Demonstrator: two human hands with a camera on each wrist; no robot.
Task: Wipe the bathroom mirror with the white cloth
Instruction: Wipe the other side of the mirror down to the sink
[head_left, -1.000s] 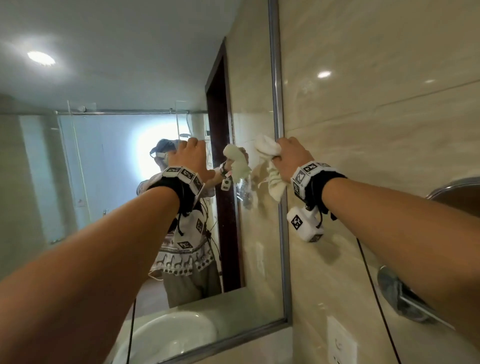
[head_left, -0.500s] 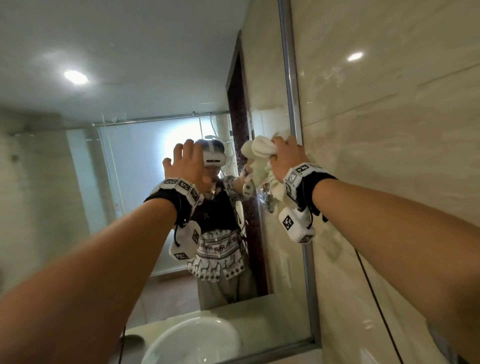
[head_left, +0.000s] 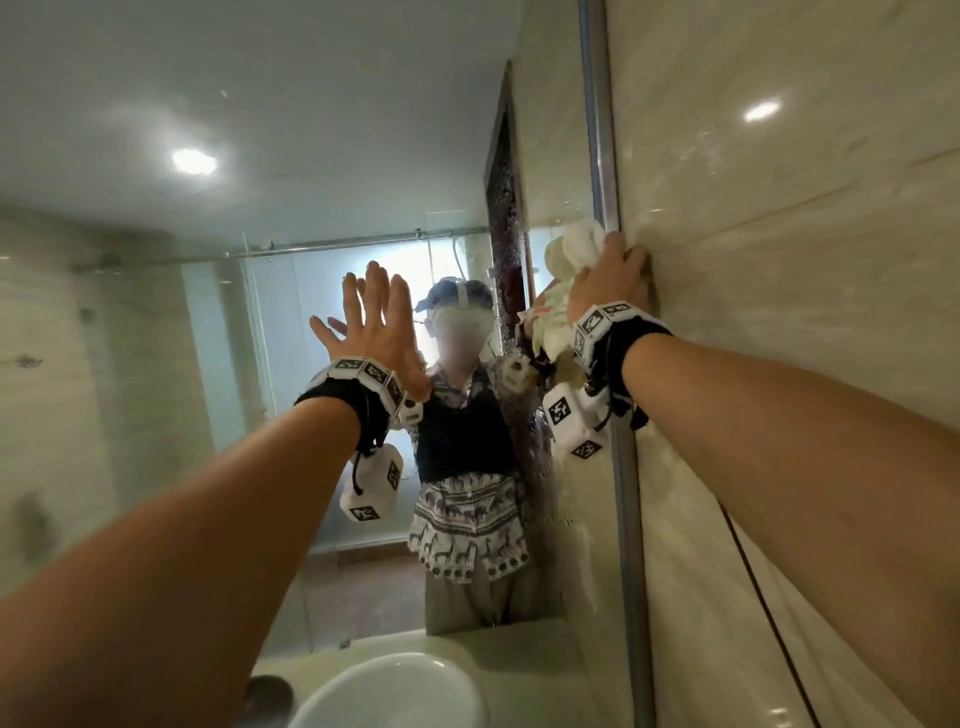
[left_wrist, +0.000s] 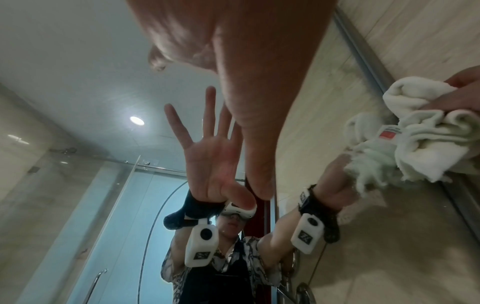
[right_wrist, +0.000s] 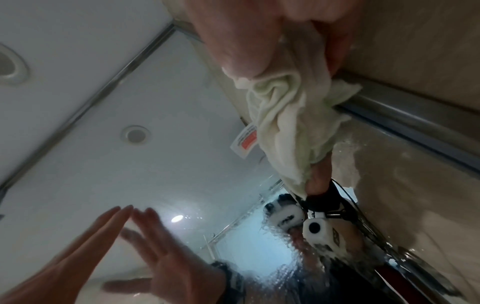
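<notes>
The bathroom mirror fills the left of the head view, and its metal frame runs down the right side. My right hand grips the bunched white cloth and holds it against the glass right at that frame. In the right wrist view the cloth hangs from my right hand and shows a red and white label. My left hand lies flat on the glass, fingers straight and spread, holding nothing. The left wrist view shows that left hand close up, and the cloth at the right.
A beige tiled wall stands right of the mirror, with a black cable running down it. Water drops streak the glass near the frame. A white basin shows reflected low in the mirror.
My left hand's fingers went from curled to straight and spread on the glass. My right hand has moved up the mirror's right edge with the cloth.
</notes>
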